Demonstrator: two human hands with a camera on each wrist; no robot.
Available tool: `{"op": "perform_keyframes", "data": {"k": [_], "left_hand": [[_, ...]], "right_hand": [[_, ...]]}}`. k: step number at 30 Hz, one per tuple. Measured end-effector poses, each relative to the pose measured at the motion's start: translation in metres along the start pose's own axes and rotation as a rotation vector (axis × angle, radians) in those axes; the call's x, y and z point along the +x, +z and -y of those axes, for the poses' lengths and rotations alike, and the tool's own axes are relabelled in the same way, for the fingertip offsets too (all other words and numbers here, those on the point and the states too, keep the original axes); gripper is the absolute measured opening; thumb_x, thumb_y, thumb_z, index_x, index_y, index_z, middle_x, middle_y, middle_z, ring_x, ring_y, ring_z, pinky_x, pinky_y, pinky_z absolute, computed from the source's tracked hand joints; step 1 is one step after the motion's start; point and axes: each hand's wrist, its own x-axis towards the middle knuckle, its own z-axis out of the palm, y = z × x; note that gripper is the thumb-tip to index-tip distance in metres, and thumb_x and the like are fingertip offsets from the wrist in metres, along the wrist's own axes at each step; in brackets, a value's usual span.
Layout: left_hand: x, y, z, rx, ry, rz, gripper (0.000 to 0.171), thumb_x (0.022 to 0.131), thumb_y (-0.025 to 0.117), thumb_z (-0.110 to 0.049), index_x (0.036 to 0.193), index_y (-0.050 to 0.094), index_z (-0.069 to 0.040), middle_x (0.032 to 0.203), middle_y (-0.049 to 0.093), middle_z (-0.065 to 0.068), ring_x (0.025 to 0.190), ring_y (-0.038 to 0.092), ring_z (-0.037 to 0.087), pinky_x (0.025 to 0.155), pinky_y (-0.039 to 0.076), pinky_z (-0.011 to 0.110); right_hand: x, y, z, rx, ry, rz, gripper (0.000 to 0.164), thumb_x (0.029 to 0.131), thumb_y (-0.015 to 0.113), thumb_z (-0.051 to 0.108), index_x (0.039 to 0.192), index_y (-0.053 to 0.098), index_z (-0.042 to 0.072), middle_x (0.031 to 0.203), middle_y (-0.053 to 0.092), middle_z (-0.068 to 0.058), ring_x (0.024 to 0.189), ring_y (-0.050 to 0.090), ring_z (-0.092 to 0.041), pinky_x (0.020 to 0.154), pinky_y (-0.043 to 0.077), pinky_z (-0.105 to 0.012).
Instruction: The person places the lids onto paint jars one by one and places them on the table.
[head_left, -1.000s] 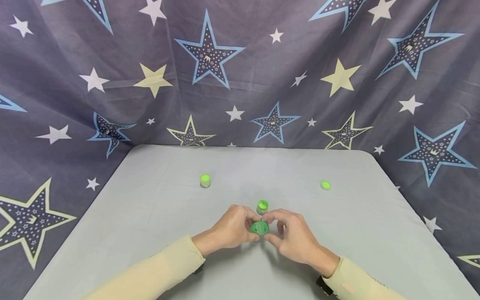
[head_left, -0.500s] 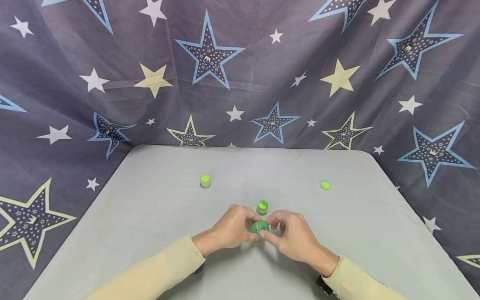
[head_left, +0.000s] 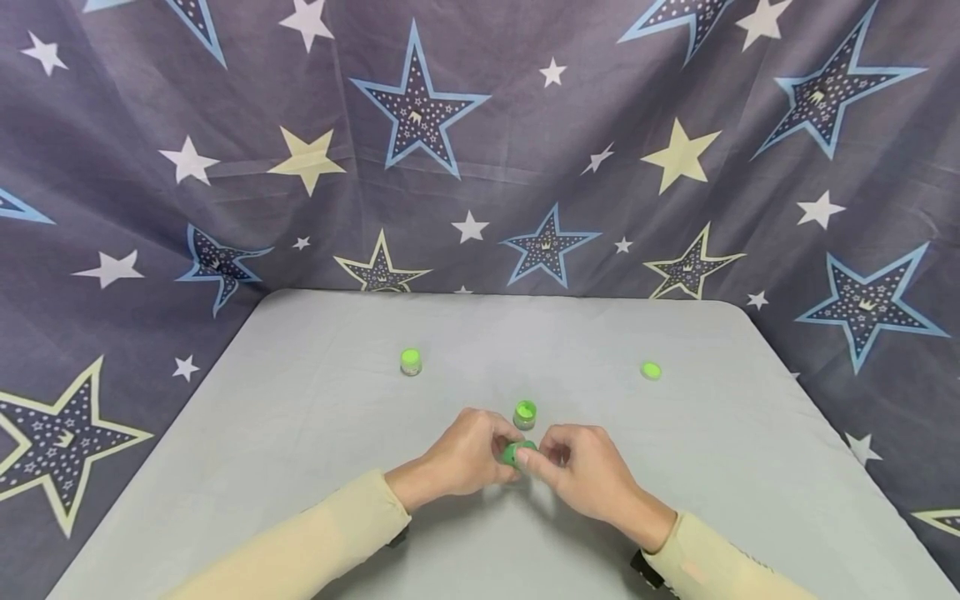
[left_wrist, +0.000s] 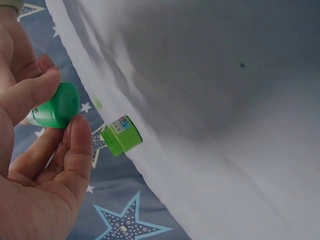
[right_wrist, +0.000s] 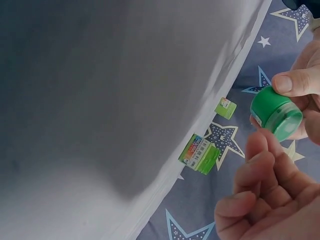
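A dark green paint jar (head_left: 510, 454) is tilted between my two hands above the table. My left hand (head_left: 467, 454) grips its body with the thumb and fingers, seen close in the left wrist view. At the jar's other end, the thumb and fingers of my right hand (head_left: 588, 471) pinch it. The right wrist view shows that end, a paler, see-through cap-like part (right_wrist: 285, 122), with fingertips against its edge. Just beyond my hands, a light green jar (head_left: 525, 415) stands uncovered, paint visible inside.
On the pale cloth-covered table (head_left: 315, 392), a second light green jar (head_left: 410, 362) with its lid on stands at the back left. A loose light green lid (head_left: 651, 371) lies at the back right. Star-patterned fabric (head_left: 480, 167) hangs behind.
My right hand shifts its hold on the jar: its thumb has moved left and up over the jar's end. The left hand stays in place, and the other jars have not moved.
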Motion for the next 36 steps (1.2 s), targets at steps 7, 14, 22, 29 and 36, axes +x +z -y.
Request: {"op": "perform_keyframes", "data": {"k": [7,14,22,29,36], "left_hand": [[-0.0005,-0.0015,-0.0003,0.010,0.005,-0.006,0.029,0.074,0.092,-0.007,0.100,0.079,-0.010,0.087,0.070,-0.011,0.077,0.061,0.002,0.070,0.053,0.020],[-0.0007,-0.0019,-0.0007,0.000,-0.003,0.001,0.032,0.073,0.092,-0.005,0.102,0.080,-0.010,0.089,0.071,-0.011,0.078,0.060,0.001,0.072,0.053,0.020],[-0.0005,-0.0013,0.0001,0.004,0.003,0.002,0.032,0.073,0.092,-0.005,0.103,0.080,-0.011,0.090,0.072,-0.011,0.078,0.060,0.001,0.073,0.053,0.020],[-0.0001,-0.0013,0.0007,-0.001,0.010,0.000,0.031,0.074,0.091,-0.004,0.102,0.081,-0.011,0.088,0.072,-0.011,0.077,0.061,0.001,0.072,0.053,0.020],[0.0002,-0.0010,0.0003,-0.012,0.000,-0.003,0.032,0.074,0.091,-0.005,0.103,0.080,-0.010,0.087,0.071,-0.012,0.077,0.061,0.001,0.070,0.053,0.020]], "right_hand": [[-0.0001,-0.0002,0.0001,0.030,-0.017,-0.039,0.019,0.093,0.076,0.037,0.089,0.073,0.019,0.076,0.062,0.012,0.060,0.050,-0.006,0.054,0.045,-0.023],[-0.0019,-0.0021,-0.0009,0.096,-0.132,-0.038,0.047,0.075,0.091,0.009,0.117,0.071,0.011,0.106,0.070,0.003,0.069,0.059,-0.017,0.058,0.049,-0.026],[-0.0017,-0.0025,0.0002,0.105,-0.168,-0.007,0.049,0.073,0.090,0.002,0.116,0.071,0.015,0.113,0.072,0.006,0.073,0.060,-0.015,0.063,0.052,-0.030],[-0.0017,-0.0019,0.0008,0.105,-0.146,-0.002,0.043,0.075,0.089,0.003,0.114,0.073,0.013,0.109,0.073,0.006,0.072,0.062,-0.020,0.061,0.051,-0.027],[-0.0010,-0.0003,0.0007,0.073,-0.108,-0.019,0.032,0.078,0.090,0.013,0.106,0.074,0.015,0.093,0.070,0.009,0.067,0.060,-0.016,0.058,0.048,-0.023]]}}
